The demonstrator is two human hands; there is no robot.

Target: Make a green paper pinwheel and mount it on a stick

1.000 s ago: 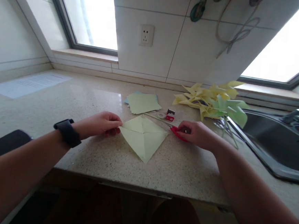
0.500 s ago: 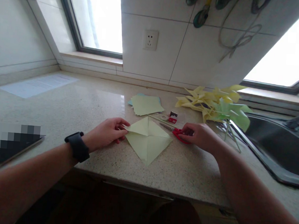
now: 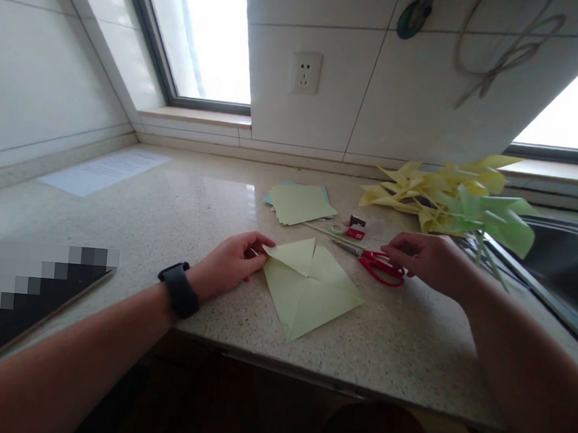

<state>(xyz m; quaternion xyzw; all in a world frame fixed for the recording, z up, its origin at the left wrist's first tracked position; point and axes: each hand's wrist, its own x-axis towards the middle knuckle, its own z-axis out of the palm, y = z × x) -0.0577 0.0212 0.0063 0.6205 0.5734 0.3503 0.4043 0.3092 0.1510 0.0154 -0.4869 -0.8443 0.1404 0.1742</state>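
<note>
Since the earlier frame, one corner of the green paper point(image 3: 308, 288) is lifted by the left hand point(image 3: 230, 262), its fingers pinching it. At centre right, the red scissors point(image 3: 378, 263) lie on the worktop point(image 3: 169, 207), touched by the right hand point(image 3: 428, 257), fingers loose, not gripping.
</note>
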